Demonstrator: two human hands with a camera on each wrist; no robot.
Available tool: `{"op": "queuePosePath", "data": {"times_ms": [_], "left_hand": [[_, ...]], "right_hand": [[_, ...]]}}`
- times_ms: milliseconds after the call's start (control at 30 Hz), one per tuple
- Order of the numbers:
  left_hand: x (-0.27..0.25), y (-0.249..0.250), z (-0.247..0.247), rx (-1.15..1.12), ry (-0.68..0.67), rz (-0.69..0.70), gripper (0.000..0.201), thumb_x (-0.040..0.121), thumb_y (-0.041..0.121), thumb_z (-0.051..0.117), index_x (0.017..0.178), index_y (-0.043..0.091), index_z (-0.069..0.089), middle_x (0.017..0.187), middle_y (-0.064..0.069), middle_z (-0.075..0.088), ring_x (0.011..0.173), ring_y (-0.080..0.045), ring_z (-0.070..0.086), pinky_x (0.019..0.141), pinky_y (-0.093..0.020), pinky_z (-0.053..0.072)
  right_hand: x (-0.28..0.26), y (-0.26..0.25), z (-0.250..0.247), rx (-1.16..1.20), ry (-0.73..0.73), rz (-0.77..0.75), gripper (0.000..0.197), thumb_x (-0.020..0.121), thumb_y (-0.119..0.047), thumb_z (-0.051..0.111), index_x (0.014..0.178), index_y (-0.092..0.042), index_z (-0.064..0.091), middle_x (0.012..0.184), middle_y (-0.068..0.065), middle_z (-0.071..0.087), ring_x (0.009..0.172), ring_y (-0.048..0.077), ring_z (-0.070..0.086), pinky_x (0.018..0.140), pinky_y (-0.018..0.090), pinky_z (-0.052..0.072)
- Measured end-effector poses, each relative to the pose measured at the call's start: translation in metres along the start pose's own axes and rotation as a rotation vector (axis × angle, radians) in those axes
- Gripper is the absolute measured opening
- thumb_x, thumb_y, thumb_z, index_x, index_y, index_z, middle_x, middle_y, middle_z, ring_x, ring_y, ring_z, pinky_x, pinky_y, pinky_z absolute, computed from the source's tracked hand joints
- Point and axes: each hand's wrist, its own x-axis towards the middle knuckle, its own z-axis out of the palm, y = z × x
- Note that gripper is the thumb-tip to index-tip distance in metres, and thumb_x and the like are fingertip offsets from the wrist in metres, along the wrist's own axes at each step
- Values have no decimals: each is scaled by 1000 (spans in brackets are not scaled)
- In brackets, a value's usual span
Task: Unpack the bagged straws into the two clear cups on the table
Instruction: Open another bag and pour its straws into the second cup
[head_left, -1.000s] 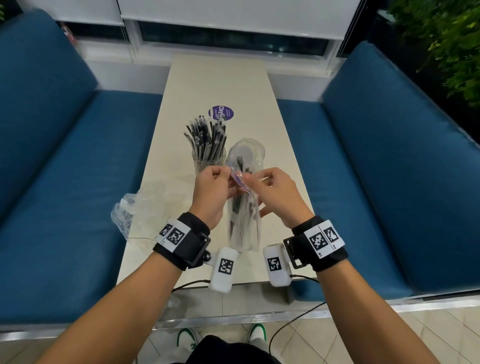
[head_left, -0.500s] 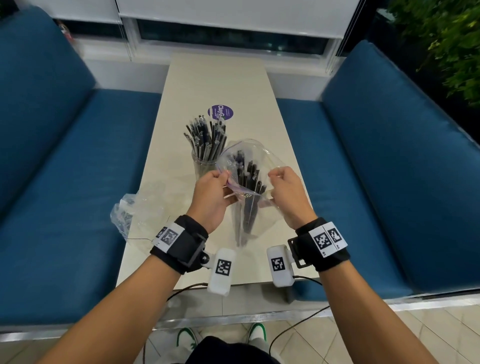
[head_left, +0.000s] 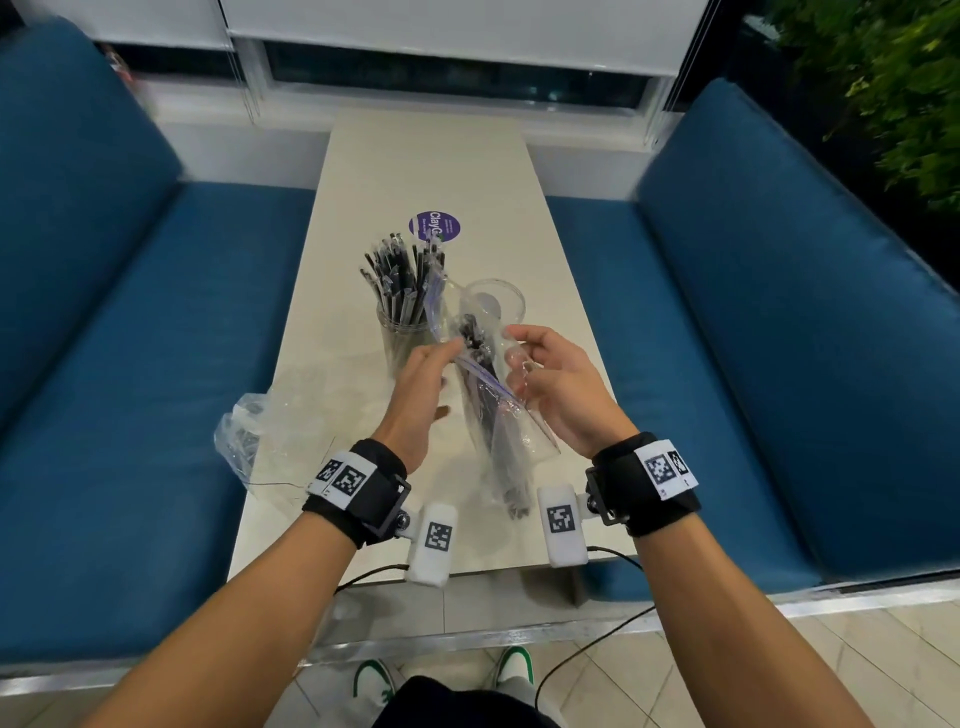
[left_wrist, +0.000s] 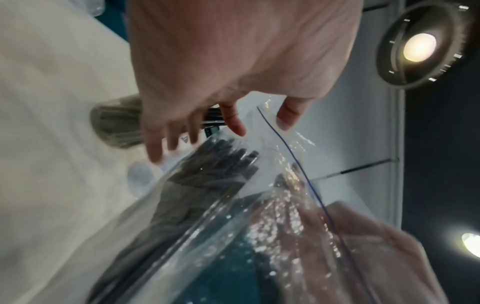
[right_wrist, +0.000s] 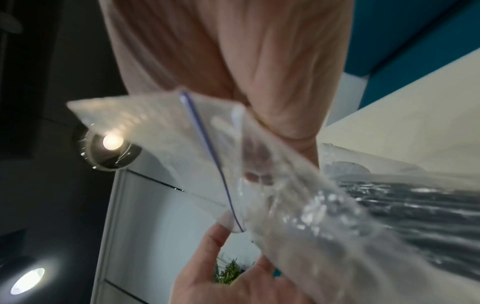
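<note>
A clear zip bag of black straws (head_left: 496, 431) hangs tilted over the near table, its mouth open toward the cups. My right hand (head_left: 519, 358) pinches the bag's right rim; the right wrist view shows its fingers (right_wrist: 255, 164) through the plastic beside the blue zip line. My left hand (head_left: 448, 352) has straight fingers at the bag mouth, by the straw tops (left_wrist: 221, 164); its thumb (left_wrist: 285, 119) touches the rim flap. One clear cup (head_left: 402, 332) is packed with straws. The other clear cup (head_left: 493, 304) stands behind the bag, and I cannot tell what is inside it.
An empty crumpled clear bag (head_left: 260, 431) lies on the table's left near edge. A purple round sticker (head_left: 435, 226) sits behind the cups on the beige table (head_left: 415, 156). Blue benches (head_left: 130, 338) flank the table on both sides.
Both hands first pulled the bag's mouth apart. Now the left hand has let go of the rim and stretches its fingers toward the straws, and the bag has tilted.
</note>
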Motion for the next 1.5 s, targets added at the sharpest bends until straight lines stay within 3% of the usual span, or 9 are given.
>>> {"op": "queuePosePath", "data": {"times_ms": [200, 400, 533, 767, 933, 1067, 1233, 1333, 1500], "left_hand": [[-2, -4, 4, -138, 8, -41, 66, 83, 57, 69, 137, 20, 60, 128, -14, 67, 108, -29, 70, 95, -58, 61], [4, -3, -7, -281, 58, -90, 28, 101, 35, 65, 120, 16, 64, 103, -8, 55, 92, -27, 57, 86, -53, 58], [0, 4, -1, -261, -25, -95, 16, 103, 31, 59, 116, 21, 60, 109, -14, 55, 90, -28, 58, 86, -55, 55], [6, 12, 1, 31, 170, -63, 61, 97, 77, 50, 125, 25, 65, 113, -1, 65, 102, -23, 58, 92, -41, 48], [15, 13, -4, -10, 209, -33, 37, 101, 52, 66, 103, 15, 67, 102, -9, 70, 92, -28, 70, 72, -44, 65], [18, 9, -5, 39, 175, 88, 36, 106, 27, 63, 141, 20, 62, 121, -7, 72, 83, -24, 73, 55, -37, 61], [7, 7, -3, 163, 52, 248, 27, 110, 27, 50, 113, 28, 77, 124, 4, 75, 124, -26, 68, 114, -60, 48], [-6, 2, 5, 152, -261, 214, 71, 107, 67, 39, 90, 4, 68, 105, -11, 74, 106, -26, 69, 112, -60, 47], [-1, -9, 14, -27, -185, 222, 40, 88, 24, 88, 122, 4, 77, 116, -15, 81, 115, -36, 76, 104, -50, 60]], "right_hand": [[-2, 16, -11, 87, -67, -8, 49, 93, -33, 64, 135, -8, 58, 125, 16, 73, 116, 34, 63, 104, 54, 43], [-19, 39, -34, -342, -235, 23, 107, 72, -72, 79, 160, -34, 31, 171, -11, 26, 159, 17, 26, 129, 45, 21], [-23, 43, -22, -799, -164, 12, 95, 68, -50, 97, 144, -42, 41, 153, -10, 47, 141, 12, 46, 119, 36, 38], [-15, 50, -14, -523, -19, -182, 49, 84, -13, 89, 117, -33, 58, 136, 6, 62, 107, 6, 71, 91, 12, 54], [-11, 51, -15, -445, -48, -104, 86, 81, -16, 92, 153, -18, 43, 140, 0, 65, 125, 5, 67, 106, 29, 57], [-14, 46, -12, -359, -68, -130, 63, 83, 1, 86, 137, -15, 58, 126, -2, 72, 115, 5, 72, 105, 31, 58], [-13, 37, -13, -160, -53, -57, 50, 84, 12, 74, 119, -21, 61, 108, -1, 76, 98, 8, 76, 93, 33, 59], [-7, 35, -8, -34, 15, -9, 54, 76, 1, 63, 130, -6, 58, 107, 12, 75, 98, 20, 72, 97, 44, 56], [-4, 24, 10, -418, -61, -54, 27, 89, -10, 63, 115, -3, 66, 107, 23, 71, 100, 24, 68, 99, 41, 56]]}}
